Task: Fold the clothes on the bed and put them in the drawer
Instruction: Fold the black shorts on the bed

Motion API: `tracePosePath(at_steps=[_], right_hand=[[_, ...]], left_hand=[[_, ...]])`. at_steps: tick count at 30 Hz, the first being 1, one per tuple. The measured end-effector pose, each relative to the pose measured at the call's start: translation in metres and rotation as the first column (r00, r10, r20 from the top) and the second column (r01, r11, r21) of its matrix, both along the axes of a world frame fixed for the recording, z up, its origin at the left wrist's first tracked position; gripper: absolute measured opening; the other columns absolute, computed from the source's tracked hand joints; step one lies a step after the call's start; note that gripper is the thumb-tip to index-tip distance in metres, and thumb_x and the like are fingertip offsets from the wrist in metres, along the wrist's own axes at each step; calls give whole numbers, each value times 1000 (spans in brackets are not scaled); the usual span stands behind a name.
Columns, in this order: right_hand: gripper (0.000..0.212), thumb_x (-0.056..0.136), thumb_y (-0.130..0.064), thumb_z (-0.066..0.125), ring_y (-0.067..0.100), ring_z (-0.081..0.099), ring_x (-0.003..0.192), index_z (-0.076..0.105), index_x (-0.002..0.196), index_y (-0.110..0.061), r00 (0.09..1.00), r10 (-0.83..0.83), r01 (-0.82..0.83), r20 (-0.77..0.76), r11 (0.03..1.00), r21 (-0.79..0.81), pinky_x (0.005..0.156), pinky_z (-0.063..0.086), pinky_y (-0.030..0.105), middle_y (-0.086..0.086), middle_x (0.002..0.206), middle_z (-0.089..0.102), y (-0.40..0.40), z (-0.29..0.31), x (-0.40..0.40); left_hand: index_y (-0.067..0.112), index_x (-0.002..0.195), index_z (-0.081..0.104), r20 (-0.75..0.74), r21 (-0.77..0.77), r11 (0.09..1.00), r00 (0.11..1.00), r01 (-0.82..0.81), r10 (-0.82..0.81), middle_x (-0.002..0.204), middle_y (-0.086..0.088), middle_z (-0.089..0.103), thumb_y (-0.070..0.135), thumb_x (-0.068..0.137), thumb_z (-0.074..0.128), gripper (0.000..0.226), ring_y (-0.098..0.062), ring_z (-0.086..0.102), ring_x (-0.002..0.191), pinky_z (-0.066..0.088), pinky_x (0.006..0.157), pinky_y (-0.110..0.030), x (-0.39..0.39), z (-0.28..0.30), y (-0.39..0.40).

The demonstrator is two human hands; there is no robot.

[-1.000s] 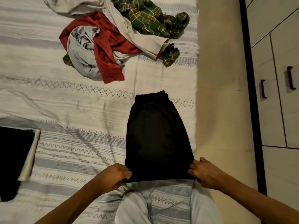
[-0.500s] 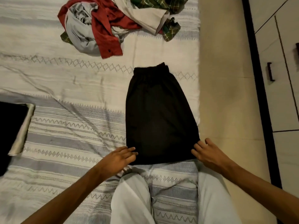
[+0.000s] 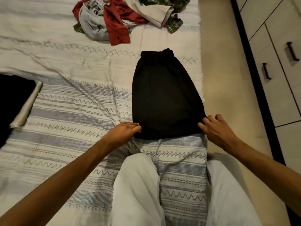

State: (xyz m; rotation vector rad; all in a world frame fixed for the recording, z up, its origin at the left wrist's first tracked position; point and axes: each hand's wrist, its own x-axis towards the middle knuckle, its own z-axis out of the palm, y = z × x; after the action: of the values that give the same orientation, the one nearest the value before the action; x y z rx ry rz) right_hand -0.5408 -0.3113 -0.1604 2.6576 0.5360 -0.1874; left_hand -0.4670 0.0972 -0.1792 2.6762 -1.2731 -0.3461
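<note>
Compared with one second ago, both hands have let go of the hem: the pinch at each near corner has given way to relaxed fingers resting on the cloth. The black shorts (image 3: 164, 97) occupy the same place on the bed.

Landmark for all positions: the black shorts.

1. Bed (image 3: 68, 101): covered by a striped, patterned sheet. The shorts lie flat on it at its right edge, waistband away from the person, hem toward the person's knees.
2. Unfolded pile (image 3: 130, 17): beyond the waistband, well apart from the shorts. It contains a red shirt (image 3: 117, 22), a grey garment (image 3: 92, 25), a beige garment (image 3: 154, 15) and a green plaid garment (image 3: 175, 5). None is folded.
3. Folded stack (image 3: 14, 101): far to the left of the shorts, a dark item lying on a pale one, apparently finished.
4. Drawer unit (image 3: 276, 62): to the right of the shorts, across a strip of floor. All fronts in view are closed.
5. Left hand (image 3: 123, 130): fingers extended, touching the near-left corner of the shorts, gripping nothing.
6. Right hand (image 3: 216, 128): fingers loosely spread, tips on the near-right corner, gripping nothing.

Status, as judged: the shorts are partly folded and smoothed; a further fold probably remains. Four garments await folding. Nothing appears to have reached a drawer.
</note>
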Motion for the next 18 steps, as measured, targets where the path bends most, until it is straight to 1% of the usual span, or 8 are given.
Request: tracePosePath(at_steps=[3, 6, 9, 11, 12, 14, 16, 18], right_hand=[[29, 70, -4, 82, 36, 63, 77, 68, 93, -13, 998, -57, 57, 1, 998, 7, 73, 46, 46, 13, 85, 65, 2, -2, -2], [31, 69, -3, 81, 36, 64, 77, 68, 94, -12, 999, -48, 47, 23, 999, 28, 73, 46, 46, 13, 85, 65, -2, -4, -2], [30, 66, 1, 76, 37, 63, 74, 66, 92, -11, 995, -35, 32, 97, 999, 38, 73, 47, 47, 14, 82, 64, -6, 5, -4], [31, 64, 2, 77, 36, 64, 74, 67, 91, -11, 997, -48, 46, 65, 998, 34, 73, 49, 48, 14, 81, 64, -3, 15, -5], [32, 68, -2, 79, 34, 65, 80, 68, 96, -12, 998, -64, 64, 9, 998, 12, 77, 49, 48, 13, 88, 66, -2, 21, -3], [37, 84, -25, 72, 29, 62, 108, 63, 120, -19, 979, -149, 148, -136, 989, -21, 93, 45, 47, 9, 118, 64, 5, 24, -1], [58, 87, -47, 57, 26, 54, 123, 51, 140, -23, 947, -237, 262, -216, 960, 95, 100, 43, 44, 5, 139, 53, 29, 29, 1], [75, 82, -56, 54, 25, 55, 124, 46, 148, -21, 948, -218, 296, -232, 872, 390, 99, 49, 43, 4, 142, 53, 74, 32, 3]], left_hand=[[16, 132, 64, -43, -60, 996, 997, -62, 59, 139, -9, 66, 1, 92, 69, 43, -29, 64, 125, 52, 102, -40, -3, -4, 3], [17, 131, 63, -104, -120, 983, 986, -141, 128, 130, -7, 70, 0, 92, 69, 43, -27, 68, 114, 58, 91, -38, -4, -8, 4], [16, 132, 63, -159, -151, 972, 975, -178, 154, 129, -8, 70, 3, 97, 66, 38, -26, 68, 113, 58, 92, -40, 1, -9, 5], [16, 132, 63, -175, -150, 973, 973, -176, 149, 129, -9, 69, 5, 98, 66, 36, -26, 67, 114, 57, 93, -40, 0, -12, 9], [16, 131, 64, -180, -154, 973, 973, -172, 143, 129, -8, 69, 6, 98, 66, 35, -26, 67, 114, 57, 94, -39, 1, -12, 9], [18, 129, 65, -169, -172, 972, 977, -158, 129, 128, -6, 69, 6, 97, 68, 35, -23, 65, 115, 56, 95, -37, 2, -14, 11], [20, 127, 66, -169, -222, 959, 976, -174, 138, 127, -2, 69, 6, 96, 70, 34, -21, 64, 116, 55, 95, -36, 4, -14, 9], [21, 125, 66, -182, -292, 931, 968, -221, 173, 125, 1, 69, 8, 97, 68, 30, -18, 62, 116, 53, 94, -34, 7, -11, 6]])
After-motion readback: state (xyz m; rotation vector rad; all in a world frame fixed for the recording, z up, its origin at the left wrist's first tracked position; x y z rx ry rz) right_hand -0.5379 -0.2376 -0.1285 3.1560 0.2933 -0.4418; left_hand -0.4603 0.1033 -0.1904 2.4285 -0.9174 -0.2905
